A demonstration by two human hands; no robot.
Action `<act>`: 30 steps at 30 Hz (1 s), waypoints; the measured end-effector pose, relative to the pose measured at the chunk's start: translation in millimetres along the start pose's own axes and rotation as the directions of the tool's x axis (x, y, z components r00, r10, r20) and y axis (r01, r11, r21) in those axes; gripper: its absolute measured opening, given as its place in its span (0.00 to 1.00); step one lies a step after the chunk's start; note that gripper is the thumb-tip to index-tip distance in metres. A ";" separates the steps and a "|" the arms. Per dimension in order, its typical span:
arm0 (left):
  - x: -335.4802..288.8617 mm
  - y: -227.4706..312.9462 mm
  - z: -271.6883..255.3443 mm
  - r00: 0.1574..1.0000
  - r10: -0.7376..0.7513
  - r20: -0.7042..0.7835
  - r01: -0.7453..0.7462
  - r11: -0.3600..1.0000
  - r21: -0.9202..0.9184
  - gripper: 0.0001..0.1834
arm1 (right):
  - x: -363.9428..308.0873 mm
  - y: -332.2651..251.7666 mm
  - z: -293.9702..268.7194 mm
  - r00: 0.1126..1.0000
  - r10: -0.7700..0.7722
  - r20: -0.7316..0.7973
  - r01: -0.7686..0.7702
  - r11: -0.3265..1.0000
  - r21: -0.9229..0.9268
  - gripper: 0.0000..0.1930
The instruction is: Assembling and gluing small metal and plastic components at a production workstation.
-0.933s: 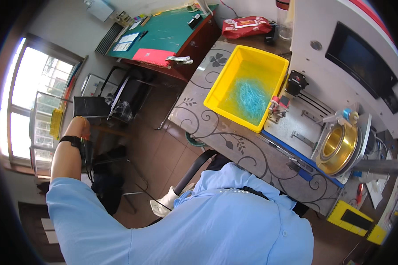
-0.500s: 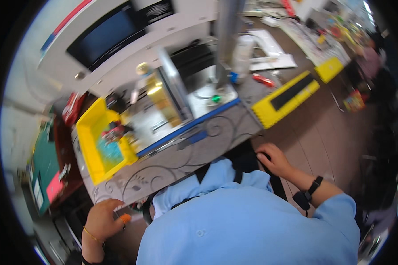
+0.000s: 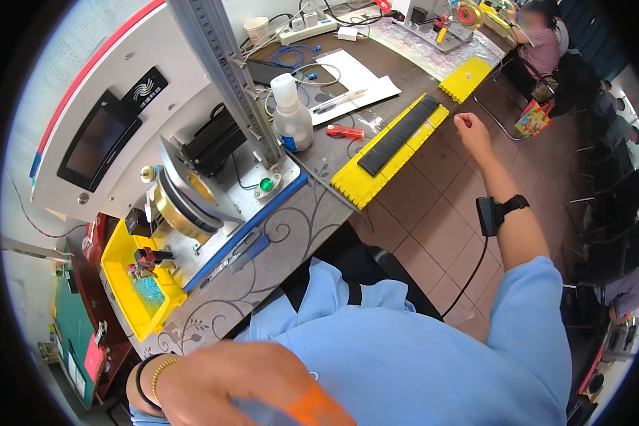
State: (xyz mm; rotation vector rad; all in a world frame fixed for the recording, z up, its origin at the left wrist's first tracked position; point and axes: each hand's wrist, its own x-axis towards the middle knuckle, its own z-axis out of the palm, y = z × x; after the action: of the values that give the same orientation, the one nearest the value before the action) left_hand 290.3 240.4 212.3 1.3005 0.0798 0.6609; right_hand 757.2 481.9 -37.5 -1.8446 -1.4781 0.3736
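My right hand point(image 3: 473, 133) is lifted over the tiled floor, just past the end of the black-padded yellow rest point(image 3: 402, 135). Its fingers are curled together and nothing shows in them. Close before my chest is my left hand point(image 3: 241, 376), large and blurred, with an orange finger cover point(image 3: 318, 406) on one digit. How its fingers are held is smeared, and no held thing shows. Ahead on the left stands a bench machine with a round brass-coloured wheel point(image 3: 179, 206). A yellow bin point(image 3: 113, 266) with a blue-green mesh-like thing in it sits beside the machine.
A white-capped plastic bottle point(image 3: 291, 117) and a red lighter-like thing point(image 3: 345, 132) stand and lie on the bench. Behind them are white sheets point(image 3: 355, 96), cables and a power strip point(image 3: 307, 28). Another person point(image 3: 536, 39) sits at the far right. A chair point(image 3: 412, 284) is beside me.
My right hand has risen from beside my lap, out to the right. My left hand has come from the bench's near edge up before my chest. The view has shifted.
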 end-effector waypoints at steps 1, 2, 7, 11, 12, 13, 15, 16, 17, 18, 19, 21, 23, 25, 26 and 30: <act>9.2 -5.6 2.5 1.000 -0.008 -0.003 0.008 1.000 -0.003 0.09 | 2.3 4.7 7.9 0.998 0.060 -0.026 -0.060 0.998 -0.005 0.16; 16.0 -12.0 7.2 0.989 0.137 -0.047 -0.135 0.990 0.052 0.08 | 5.3 10.0 12.2 0.998 0.067 -0.020 -0.068 0.998 -0.003 0.16; 38.7 -19.4 -9.7 0.987 0.161 -0.023 -0.162 0.985 -0.062 0.07 | 16.3 17.5 28.8 0.990 0.118 -0.083 -0.120 0.993 -0.015 0.17; 53.9 -24.9 -30.9 0.986 0.166 0.019 -0.164 0.982 -0.097 0.07 | 19.7 20.4 35.3 0.986 0.157 -0.051 -0.148 0.977 0.153 0.18; 56.7 -25.9 -35.2 0.984 0.172 0.054 -0.166 0.982 -0.091 0.07 | 20.2 26.0 33.6 0.987 0.154 -0.048 -0.142 0.971 0.192 0.17; 51.4 -30.1 -43.3 0.997 0.072 0.036 -0.068 0.991 -0.118 0.06 | 20.2 27.6 33.6 0.988 0.148 -0.045 -0.134 0.964 0.231 0.17; 44.3 -42.9 -60.9 0.997 0.006 -0.071 0.004 0.990 0.141 0.10 | 17.0 22.8 29.6 0.983 0.182 0.006 -0.177 0.945 0.274 0.17; 47.2 -52.3 -73.8 0.988 0.067 -0.142 -0.002 0.911 0.413 0.13 | 15.3 22.5 25.6 0.976 0.210 0.050 -0.215 0.927 0.308 0.16; 54.2 -69.1 -89.1 0.971 -0.017 -0.239 0.160 0.790 0.592 0.19 | 15.3 29.9 21.8 0.975 0.218 0.042 -0.221 0.927 0.302 0.16; 60.1 -87.4 -99.0 0.931 -0.069 -0.357 0.324 0.605 0.727 0.24 | 17.5 34.8 20.3 0.977 0.200 0.073 -0.213 0.927 0.310 0.16; 60.5 -108.1 -105.4 0.911 -0.067 -0.406 0.389 0.464 0.796 0.26 | 19.9 36.4 21.2 0.978 0.178 0.105 -0.203 0.926 0.320 0.16; 59.5 -148.5 -115.7 0.890 -0.055 -0.452 0.445 0.310 0.840 0.29 | 20.0 36.9 22.7 0.988 0.122 0.092 -0.143 0.952 0.270 0.15; 62.1 -177.6 -124.8 0.903 -0.028 -0.429 0.426 0.198 0.883 0.32 | 21.3 35.2 23.4 0.995 0.056 0.077 -0.072 0.972 0.223 0.14; 66.7 -195.2 -127.5 0.916 -0.007 -0.400 0.397 0.145 0.906 0.33 | 15.8 30.5 23.9 0.999 -0.011 0.036 0.005 0.989 0.150 0.11; 68.5 -198.9 -126.9 0.928 0.002 -0.372 0.370 0.101 0.924 0.34 | 14.3 27.1 23.3 0.999 -0.023 0.034 0.017 0.987 0.158 0.11; 73.9 -201.3 -128.1 0.923 -0.013 -0.385 0.384 0.111 0.917 0.34 | 3.4 26.8 18.3 0.981 -0.182 -0.074 0.178 0.982 -0.057 0.09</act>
State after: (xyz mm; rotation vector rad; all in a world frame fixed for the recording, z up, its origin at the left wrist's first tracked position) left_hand 379.4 364.7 14.9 2.4492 1.1509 0.5057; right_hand 766.0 489.6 -68.0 -1.7268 -1.5972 0.1762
